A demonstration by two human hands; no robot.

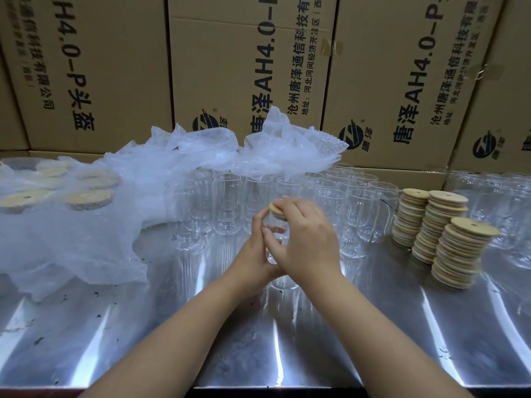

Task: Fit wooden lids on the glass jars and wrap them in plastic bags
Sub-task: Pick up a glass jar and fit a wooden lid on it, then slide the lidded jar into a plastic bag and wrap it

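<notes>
Wooden lid (277, 210) under right hand (305, 240); left hand (255, 249) grips jar (283, 281)

The person is working with bare forearms (172, 326), uncovered to the view's lower edge. The left hand (255, 248) and right hand (307, 239) are likewise going bare.

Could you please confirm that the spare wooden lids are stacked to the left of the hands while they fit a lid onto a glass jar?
Not quite: the head view shows the lid stacks to the right of the hands. The left hand and right hand do fit a lid onto a glass jar.
</notes>
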